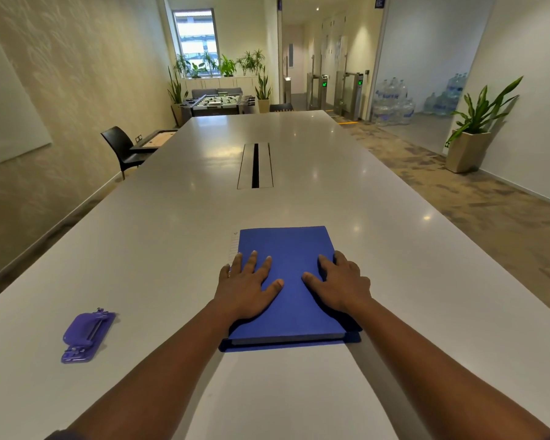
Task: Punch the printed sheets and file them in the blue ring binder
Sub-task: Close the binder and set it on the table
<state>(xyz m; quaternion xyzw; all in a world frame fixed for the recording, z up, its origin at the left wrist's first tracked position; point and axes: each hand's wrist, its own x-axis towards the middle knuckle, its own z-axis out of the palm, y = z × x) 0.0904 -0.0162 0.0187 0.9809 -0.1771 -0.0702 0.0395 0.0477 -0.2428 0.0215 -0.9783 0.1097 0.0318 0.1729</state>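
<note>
The blue ring binder (289, 249) lies closed and flat on the white table (299, 173), right in front of me. My left hand (246, 285) rests palm down on its left half, fingers spread. My right hand (340, 282) lies flat on its right half, fingertips near the right edge. A strip of printed sheet (234, 246) pokes out from under the binder's far left edge. A purple hole punch (87, 335) sits on the table to the left, apart from both hands.
A cable slot (255, 165) runs down the middle of the long table. A black chair (121, 147) stands at the left side. A potted plant (470, 141) stands on the floor to the right, and a foosball table (221, 103) beyond the far end.
</note>
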